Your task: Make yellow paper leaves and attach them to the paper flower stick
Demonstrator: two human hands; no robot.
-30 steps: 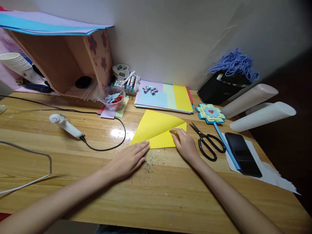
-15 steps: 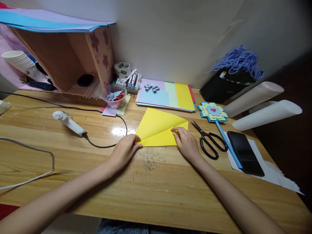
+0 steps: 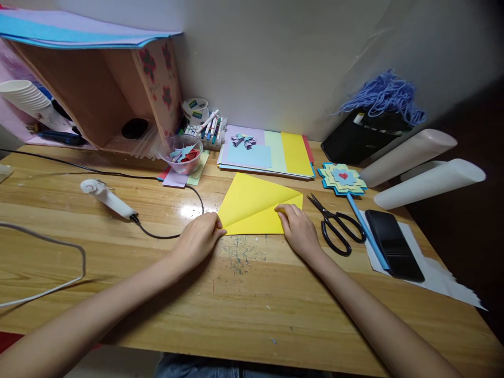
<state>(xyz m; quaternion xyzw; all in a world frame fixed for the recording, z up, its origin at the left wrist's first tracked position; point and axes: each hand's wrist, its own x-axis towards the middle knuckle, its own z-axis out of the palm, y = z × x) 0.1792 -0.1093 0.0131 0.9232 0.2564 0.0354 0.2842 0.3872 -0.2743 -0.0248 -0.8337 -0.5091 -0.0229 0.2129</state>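
A yellow sheet of paper (image 3: pixel 252 202) lies on the table in front of me, with its lower part folded up along a slanting edge. My left hand (image 3: pixel 200 233) pinches the paper's left corner between thumb and fingers. On the right, my right hand (image 3: pixel 299 228) is closed on the folded flap, fingers curled over it and thumb at the lower edge. Black-handled scissors (image 3: pixel 334 223) lie just right of that hand, blades partly spread. The undersides of both hands are hidden.
A white glue gun (image 3: pixel 108 199) with a black cord lies left. Behind are a clear bowl (image 3: pixel 183 165) of paper scraps, markers (image 3: pixel 208 126) and stacked coloured paper (image 3: pixel 297 152). A paper flower (image 3: pixel 342 178), a phone (image 3: pixel 394 244) and white rolls (image 3: pixel 429 184) stand or lie right.
The whole view has shifted slightly. My left hand has moved a little at the paper's left corner; both hands stay on the folded yellow paper.
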